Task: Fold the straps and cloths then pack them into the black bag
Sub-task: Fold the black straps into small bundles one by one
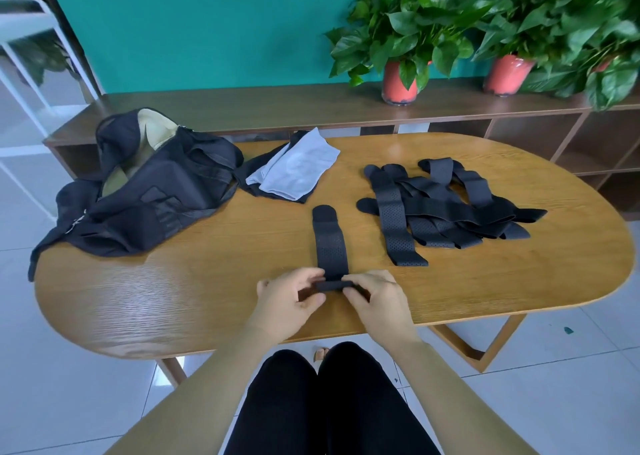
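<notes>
Left grip (289,300) and right grip (377,299), at the desk's (173,299) near edge, each pinch the rolled end of one strap (330,247). The black bag (145,191) lies open on the desk's left. A pile of straps (440,205) sits on its right, and folded cloths (291,170) at its far middle.

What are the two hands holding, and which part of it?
The left hand and right hand pinch the near, rolled end of one black strap, one hand at each side.
</notes>
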Action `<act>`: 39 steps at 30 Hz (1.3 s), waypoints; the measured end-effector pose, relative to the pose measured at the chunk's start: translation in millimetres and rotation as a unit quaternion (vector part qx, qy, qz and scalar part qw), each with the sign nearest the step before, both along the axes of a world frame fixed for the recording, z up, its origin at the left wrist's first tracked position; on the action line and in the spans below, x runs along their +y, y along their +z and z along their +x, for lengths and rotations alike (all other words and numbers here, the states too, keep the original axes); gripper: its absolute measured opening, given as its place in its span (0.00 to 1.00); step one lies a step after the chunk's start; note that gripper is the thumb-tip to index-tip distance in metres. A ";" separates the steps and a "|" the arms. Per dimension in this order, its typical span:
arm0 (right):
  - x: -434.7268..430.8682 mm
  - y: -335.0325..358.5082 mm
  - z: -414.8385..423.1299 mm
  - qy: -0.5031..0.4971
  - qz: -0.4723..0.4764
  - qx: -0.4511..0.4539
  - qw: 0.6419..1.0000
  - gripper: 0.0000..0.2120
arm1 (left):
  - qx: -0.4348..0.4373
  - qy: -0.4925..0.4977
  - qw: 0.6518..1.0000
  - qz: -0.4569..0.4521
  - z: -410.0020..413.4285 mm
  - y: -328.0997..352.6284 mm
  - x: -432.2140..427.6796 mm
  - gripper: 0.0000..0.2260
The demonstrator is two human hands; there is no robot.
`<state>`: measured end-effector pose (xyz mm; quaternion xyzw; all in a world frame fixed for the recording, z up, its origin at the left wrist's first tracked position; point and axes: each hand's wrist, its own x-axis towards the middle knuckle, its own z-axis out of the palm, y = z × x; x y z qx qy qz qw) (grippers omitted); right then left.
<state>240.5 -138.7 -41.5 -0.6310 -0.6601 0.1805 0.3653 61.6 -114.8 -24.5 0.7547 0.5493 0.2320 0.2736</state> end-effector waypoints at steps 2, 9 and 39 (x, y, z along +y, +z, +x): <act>4.3 -0.3 -2.1 -0.035 -0.029 0.039 0.998 0.07 | -0.069 0.061 0.996 -0.020 2.9 -7.3 3.3 0.10; 22.2 -1.2 -14.3 -0.126 -0.031 0.069 0.989 0.07 | -0.047 0.184 0.982 0.002 22.4 -2.1 11.4 0.06; 28.5 9.5 -9.8 -0.062 -0.098 -0.019 0.993 0.17 | 0.217 -0.069 0.972 0.061 -0.2 4.2 36.3 0.24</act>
